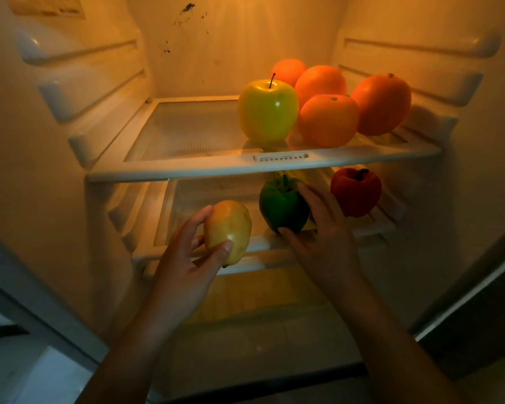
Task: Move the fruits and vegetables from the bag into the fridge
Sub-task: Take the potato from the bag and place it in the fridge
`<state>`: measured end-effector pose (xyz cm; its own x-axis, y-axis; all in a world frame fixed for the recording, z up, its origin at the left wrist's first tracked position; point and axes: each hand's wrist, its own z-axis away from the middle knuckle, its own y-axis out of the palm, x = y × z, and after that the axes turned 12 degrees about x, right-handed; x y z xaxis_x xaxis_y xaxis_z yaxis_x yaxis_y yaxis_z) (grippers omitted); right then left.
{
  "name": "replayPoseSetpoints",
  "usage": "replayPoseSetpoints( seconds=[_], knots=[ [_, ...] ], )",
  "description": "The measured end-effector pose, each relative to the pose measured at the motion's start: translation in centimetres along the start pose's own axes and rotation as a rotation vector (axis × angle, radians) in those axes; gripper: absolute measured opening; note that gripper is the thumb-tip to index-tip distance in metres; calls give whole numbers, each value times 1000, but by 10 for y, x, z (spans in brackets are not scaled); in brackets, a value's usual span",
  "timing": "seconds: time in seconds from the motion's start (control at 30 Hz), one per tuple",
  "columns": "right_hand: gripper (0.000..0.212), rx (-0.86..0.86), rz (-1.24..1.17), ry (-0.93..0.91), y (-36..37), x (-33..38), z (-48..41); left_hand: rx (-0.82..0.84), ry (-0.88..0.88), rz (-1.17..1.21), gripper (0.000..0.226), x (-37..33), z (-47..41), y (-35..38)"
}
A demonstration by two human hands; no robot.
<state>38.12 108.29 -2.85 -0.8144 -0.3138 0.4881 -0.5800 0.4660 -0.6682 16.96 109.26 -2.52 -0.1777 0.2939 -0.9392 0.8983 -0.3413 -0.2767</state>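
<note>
Left hand [187,258] is gripping a yellow potato [228,228], thumb and fingers curled round it, at the lower shelf's [263,243] front edge. Right hand [321,237] is clasping the green pepper [280,205] on that shelf, thumb and fingers spread round it. A red pepper [356,191] is sitting beyond to the right. A green apple [267,110] and four oranges [328,121] are resting on the upper shelf [187,170].

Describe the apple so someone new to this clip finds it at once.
In the open fridge, look at the upper glass shelf, whose right half holds a cluster of round fruit. The apple stands at the cluster's front left. It alone is yellow-green with a thin dark stem; its four neighbours are oranges.
</note>
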Motion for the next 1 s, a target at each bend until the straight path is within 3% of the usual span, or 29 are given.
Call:
replayPoseSetpoints(
  seconds=[0.67,1.0],
  knots=[
    [63,30,-3,81,0,5,-9,-116,62,-50,67,10,-29,11],
    [62,-38,20,83,22,12,-17,-184,257,-245,72,27,-40,15]
  ],
)
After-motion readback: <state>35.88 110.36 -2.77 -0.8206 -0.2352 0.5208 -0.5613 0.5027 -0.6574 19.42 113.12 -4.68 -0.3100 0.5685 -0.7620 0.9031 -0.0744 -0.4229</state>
